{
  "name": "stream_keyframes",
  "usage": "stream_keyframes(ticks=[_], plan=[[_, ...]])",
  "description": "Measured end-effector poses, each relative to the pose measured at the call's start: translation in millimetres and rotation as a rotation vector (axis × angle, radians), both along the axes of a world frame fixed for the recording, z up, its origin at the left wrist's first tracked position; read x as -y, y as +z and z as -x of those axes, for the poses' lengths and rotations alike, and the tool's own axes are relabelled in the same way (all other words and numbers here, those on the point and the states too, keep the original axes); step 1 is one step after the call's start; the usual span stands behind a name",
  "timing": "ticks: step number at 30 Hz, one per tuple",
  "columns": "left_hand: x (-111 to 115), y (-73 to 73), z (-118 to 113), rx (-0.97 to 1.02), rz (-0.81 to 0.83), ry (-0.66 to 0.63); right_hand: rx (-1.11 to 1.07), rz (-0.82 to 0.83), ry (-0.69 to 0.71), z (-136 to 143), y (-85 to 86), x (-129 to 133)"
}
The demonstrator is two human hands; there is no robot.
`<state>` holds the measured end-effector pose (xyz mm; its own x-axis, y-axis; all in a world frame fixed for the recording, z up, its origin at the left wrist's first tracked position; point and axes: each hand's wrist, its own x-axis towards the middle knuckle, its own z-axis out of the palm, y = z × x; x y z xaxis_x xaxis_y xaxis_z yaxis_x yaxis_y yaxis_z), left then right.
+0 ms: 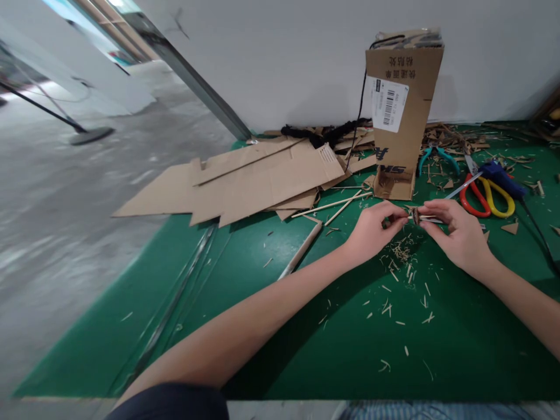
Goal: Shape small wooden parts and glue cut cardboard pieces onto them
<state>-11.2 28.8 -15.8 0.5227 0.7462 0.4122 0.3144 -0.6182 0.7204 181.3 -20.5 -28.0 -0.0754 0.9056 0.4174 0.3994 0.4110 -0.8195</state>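
Above the green tabletop, my left hand (pixel 378 228) and my right hand (pixel 459 238) meet fingertip to fingertip. Pinched between them is a small brown piece (pixel 415 215), possibly folded cardboard; its exact kind is too small to make out. A thin pale sliver shows by the left fingertips. Something thin and light lies along the right fingers, partly hidden by them. Below the hands is a scatter of fine shavings and short cut bits (pixel 401 252). Just beyond the right hand lie scissors (pixel 487 198) with red and yellow handles.
A tall cardboard box (pixel 405 116) with a label stands behind the hands. Flat cardboard sheets (pixel 271 181), thin wooden sticks (pixel 332 204) and a long narrow tool (pixel 301 251) lie left. Teal-handled pliers (pixel 438 154) and a blue glue gun (pixel 503 178) with a cable lie right.
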Motion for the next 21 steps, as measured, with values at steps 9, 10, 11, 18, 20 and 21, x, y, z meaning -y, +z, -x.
stream_keyframes(ticks=[9,10,11,18,20,21], plan=[[4.1,-3.2,-1.3,0.002,-0.045,0.010,-0.023,0.043,-0.012,1.1,-1.5,0.6],[4.2,-3.3,-1.3,0.002,-0.042,0.010,-0.023,0.044,-0.012,1.2,-1.7,0.6],[4.2,-3.2,-1.4,0.000,-0.038,0.008,-0.023,0.045,-0.012,1.3,-1.8,0.6],[3.9,-1.0,-1.4,-0.011,0.022,-0.015,0.020,0.024,-0.019,1.2,-1.6,1.7],[4.0,-0.5,-1.5,-0.006,0.035,-0.022,0.031,0.015,-0.023,1.2,-1.3,2.3],[4.0,-0.3,-1.5,-0.004,0.041,-0.023,0.034,0.012,-0.025,1.2,-1.1,2.6]])
